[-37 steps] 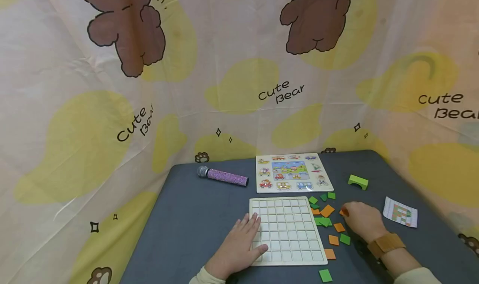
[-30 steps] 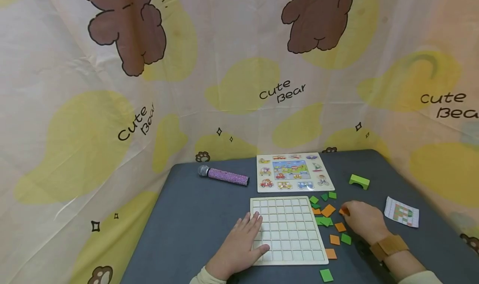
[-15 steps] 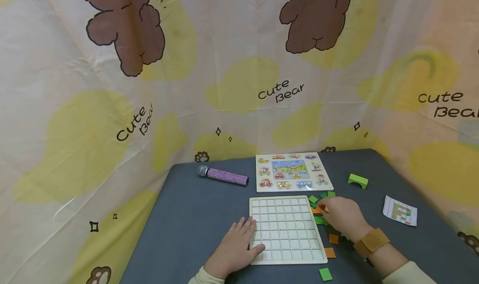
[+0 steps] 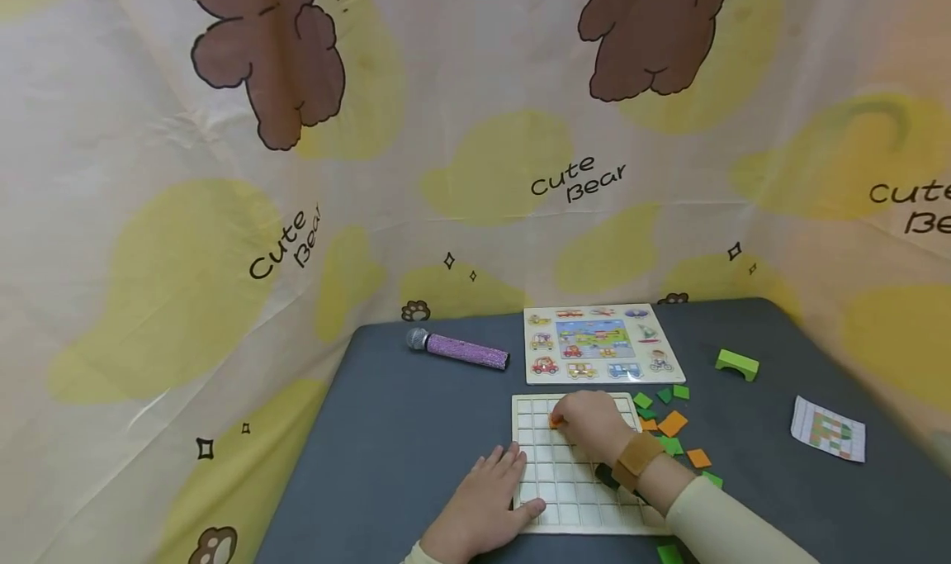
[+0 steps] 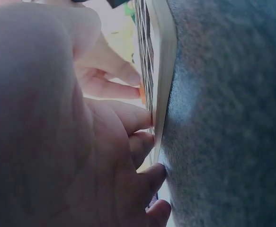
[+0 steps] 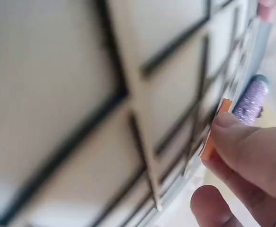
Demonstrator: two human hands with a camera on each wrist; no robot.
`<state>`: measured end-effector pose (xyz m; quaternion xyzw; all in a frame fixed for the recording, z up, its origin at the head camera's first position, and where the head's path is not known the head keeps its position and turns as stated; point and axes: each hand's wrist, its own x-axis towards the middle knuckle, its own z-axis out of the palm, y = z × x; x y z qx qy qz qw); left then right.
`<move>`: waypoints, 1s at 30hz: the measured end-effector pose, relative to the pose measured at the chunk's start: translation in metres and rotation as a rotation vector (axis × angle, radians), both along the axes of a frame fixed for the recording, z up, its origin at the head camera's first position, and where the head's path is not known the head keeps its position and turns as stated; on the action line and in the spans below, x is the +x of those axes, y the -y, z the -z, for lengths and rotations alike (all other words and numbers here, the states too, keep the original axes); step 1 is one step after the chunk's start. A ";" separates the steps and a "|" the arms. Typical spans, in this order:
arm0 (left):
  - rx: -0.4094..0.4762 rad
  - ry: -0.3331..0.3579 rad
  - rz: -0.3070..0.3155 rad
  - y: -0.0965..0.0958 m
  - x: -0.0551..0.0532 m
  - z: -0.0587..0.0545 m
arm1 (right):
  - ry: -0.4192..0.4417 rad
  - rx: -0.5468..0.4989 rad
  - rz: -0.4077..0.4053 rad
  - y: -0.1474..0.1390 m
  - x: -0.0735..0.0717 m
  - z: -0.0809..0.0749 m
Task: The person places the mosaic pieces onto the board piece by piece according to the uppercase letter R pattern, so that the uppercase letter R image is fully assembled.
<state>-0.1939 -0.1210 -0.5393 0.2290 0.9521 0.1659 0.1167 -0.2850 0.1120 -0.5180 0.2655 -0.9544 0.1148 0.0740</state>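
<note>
Part of the gridded board (image 4: 546, 471) is covered by the right grip (image 4: 592, 424) and forearm (image 4: 666, 479); in the right-wrist view its near part is blurred. The orange tile (image 6: 208, 150) is mostly concealed by the grip in the head view, and whether the board is touched by it cannot be told. Right of the board, one green tile (image 4: 712, 480) is partly hidden, and the paper card's (image 4: 828, 433) print is too small to be read. Below the board, another green tile (image 4: 669, 554) is cut off.

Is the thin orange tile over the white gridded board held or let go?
Held: the right hand pinches the thin orange tile between thumb and finger.
</note>
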 end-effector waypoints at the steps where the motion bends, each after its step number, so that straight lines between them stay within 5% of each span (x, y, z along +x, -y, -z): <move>1: 0.000 0.007 0.001 -0.001 0.000 0.001 | 0.007 0.007 0.011 0.001 -0.001 0.002; 6: -0.006 0.031 0.003 -0.002 -0.002 0.003 | 0.037 0.026 0.064 0.004 -0.005 0.007; 15: -0.005 -0.003 0.005 0.002 -0.003 0.009 | -0.006 0.090 0.041 0.008 -0.010 0.007; 30: 0.004 0.025 -0.004 0.002 -0.002 -0.002 | -0.063 0.163 0.044 0.007 -0.007 0.003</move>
